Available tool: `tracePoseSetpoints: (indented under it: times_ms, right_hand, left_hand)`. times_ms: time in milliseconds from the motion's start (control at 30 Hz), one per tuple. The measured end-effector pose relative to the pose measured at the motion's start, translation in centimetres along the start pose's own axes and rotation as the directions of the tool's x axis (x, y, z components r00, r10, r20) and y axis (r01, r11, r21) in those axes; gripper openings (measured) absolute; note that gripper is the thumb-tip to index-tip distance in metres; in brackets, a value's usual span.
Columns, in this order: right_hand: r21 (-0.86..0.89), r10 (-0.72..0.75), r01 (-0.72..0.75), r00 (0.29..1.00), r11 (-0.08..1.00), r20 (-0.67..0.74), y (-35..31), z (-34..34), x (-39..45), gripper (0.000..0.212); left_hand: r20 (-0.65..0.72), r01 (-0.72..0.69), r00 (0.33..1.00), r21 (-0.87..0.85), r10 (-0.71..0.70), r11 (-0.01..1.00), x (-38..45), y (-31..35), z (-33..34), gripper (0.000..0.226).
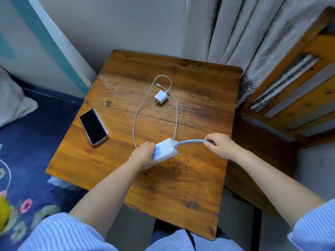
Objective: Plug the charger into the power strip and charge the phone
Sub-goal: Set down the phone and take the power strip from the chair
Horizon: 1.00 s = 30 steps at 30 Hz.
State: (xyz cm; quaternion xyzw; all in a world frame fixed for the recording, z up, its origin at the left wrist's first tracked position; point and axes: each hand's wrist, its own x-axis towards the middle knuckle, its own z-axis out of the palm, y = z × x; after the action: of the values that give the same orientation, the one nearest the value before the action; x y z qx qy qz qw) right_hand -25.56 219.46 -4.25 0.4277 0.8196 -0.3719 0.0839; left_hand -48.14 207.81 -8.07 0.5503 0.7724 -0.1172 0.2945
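The left hand [144, 156] covered the power strip's [165, 150] near end at seven o'clock, the right hand [220, 144] hid its cord [192, 142] running off toward three o'clock, and the cable [176, 120] vanished behind the strip.

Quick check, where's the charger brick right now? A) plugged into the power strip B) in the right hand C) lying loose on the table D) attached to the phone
C: the charger brick lies on the table, prongs bare, apart from the power strip held by the left hand.
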Motion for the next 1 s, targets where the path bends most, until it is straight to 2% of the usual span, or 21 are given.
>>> tracePoseSetpoints:
  times_ms: [100, 167, 267, 367, 500, 633, 800, 1000]
  right_hand:
    - [0.010, -0.004, 0.004, 1.000, 1.000, 0.017, -0.9, 0.1, 1.3, 0.020]
    - [0.016, 0.021, -0.020, 1.000, 1.000, -0.019, -1.0, -0.6, 2.2, 0.021]
    - [-0.023, 0.071, -0.076, 0.984, 0.997, -0.164, -0.1, -2.0, 3.6, 0.023]
    - [-0.035, 0.169, -0.193, 0.920, 0.981, -0.355, 1.5, -3.9, 5.0, 0.026]
    - [-0.064, 0.283, -0.355, 0.831, 0.933, -0.478, 3.8, -5.6, 7.4, 0.026]
    - [-0.084, 0.353, -0.455, 0.783, 0.886, -0.511, 5.4, -5.1, 10.1, 0.031]
    - [-0.093, 0.355, -0.476, 0.760, 0.875, -0.545, 6.9, -4.2, 12.7, 0.038]
    - [-0.094, 0.383, -0.491, 0.774, 0.866, -0.504, 9.3, -4.4, 14.9, 0.037]
  left_hand:
    - [-0.016, -0.072, 0.997, 0.038, 0.073, 0.997, 1.2, -0.5, -1.9, 0.047]
    - [-0.051, -0.115, 0.992, 0.052, 0.118, 0.992, 2.6, -0.3, -4.4, 0.045]
    - [-0.116, -0.195, 0.972, 0.102, 0.206, 0.976, 5.6, 1.5, -8.7, 0.047]
    - [-0.176, -0.295, 0.929, 0.184, 0.326, 0.938, 9.0, 4.5, -11.8, 0.047]
    - [-0.191, -0.329, 0.900, 0.296, 0.393, 0.897, 14.1, 8.4, -13.9, 0.053]
    - [-0.170, -0.317, 0.911, 0.296, 0.376, 0.901, 18.1, 11.0, -13.2, 0.066]
    - [-0.145, -0.321, 0.915, 0.304, 0.376, 0.897, 21.6, 11.8, -11.4, 0.067]
    - [-0.173, -0.363, 0.895, 0.256, 0.411, 0.896, 24.2, 11.6, -9.9, 0.061]
